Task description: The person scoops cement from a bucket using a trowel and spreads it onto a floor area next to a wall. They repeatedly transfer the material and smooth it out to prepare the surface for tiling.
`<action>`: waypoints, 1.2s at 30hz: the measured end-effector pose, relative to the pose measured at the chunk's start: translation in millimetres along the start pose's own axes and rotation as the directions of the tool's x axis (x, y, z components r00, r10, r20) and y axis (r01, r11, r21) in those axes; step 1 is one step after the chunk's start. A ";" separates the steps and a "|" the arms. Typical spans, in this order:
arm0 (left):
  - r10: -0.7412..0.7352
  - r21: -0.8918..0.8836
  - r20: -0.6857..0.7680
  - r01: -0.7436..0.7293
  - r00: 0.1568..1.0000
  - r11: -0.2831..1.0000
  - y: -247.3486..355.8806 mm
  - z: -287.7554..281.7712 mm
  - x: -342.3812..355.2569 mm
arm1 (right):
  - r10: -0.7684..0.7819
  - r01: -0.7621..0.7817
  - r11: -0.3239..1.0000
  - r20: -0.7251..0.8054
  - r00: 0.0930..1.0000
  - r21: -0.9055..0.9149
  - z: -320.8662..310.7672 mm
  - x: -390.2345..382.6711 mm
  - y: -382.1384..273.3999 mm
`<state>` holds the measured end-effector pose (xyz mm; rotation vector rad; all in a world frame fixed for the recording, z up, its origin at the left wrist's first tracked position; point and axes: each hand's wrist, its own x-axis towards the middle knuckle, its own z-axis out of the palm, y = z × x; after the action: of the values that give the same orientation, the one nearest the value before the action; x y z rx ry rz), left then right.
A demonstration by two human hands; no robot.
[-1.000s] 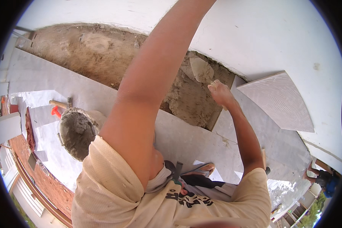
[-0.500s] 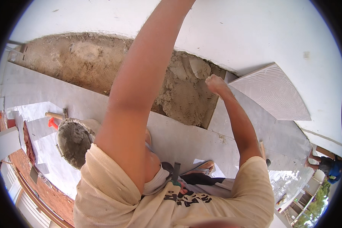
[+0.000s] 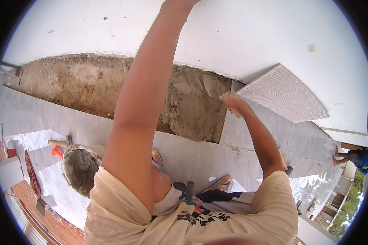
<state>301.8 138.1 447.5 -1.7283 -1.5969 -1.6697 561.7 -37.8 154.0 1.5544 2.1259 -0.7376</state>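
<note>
Right hand (image 3: 232,102) rests at the edge of the mortar bed (image 3: 192,110), fingers curled narrow around a small pale object I cannot identify. The mortar lies just left of and below those fingers. Left arm (image 3: 151,94) reaches up the white wall (image 3: 253,36); its hand is out of view. A ridged tile (image 3: 284,98) leans just right of the right hand.

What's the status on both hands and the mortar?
Left hand out of frame, arm raised to the wall. Right hand down at the mortar bed, grip unclear. Leaning tile beside it.
</note>
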 end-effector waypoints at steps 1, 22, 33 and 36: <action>-0.005 0.009 0.001 0.005 1.000 1.000 2.1 -0.4 0.0 | 0.023 -0.018 0.987 -0.025 0.999 0.161 -6.4 -9.3 -9.5; 0.108 -0.025 -0.108 -0.111 0.988 0.994 6.2 21.6 -0.4 | 0.227 -0.227 0.974 -0.067 0.972 0.006 19.6 13.9 28.2; 0.154 0.077 -0.176 -0.143 0.972 0.987 -1.8 41.9 -1.3 | 0.308 -0.285 0.878 0.000 0.951 0.384 31.1 -12.8 58.0; 0.255 0.333 -0.173 -0.187 0.951 0.924 -69.1 8.5 44.8 | 0.099 -0.060 0.898 -0.068 0.993 0.435 -28.6 -16.6 -5.6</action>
<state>239.5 192.6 448.7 -1.4551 -1.4171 -1.3563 561.0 -33.5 187.3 1.9163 2.0359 -1.1962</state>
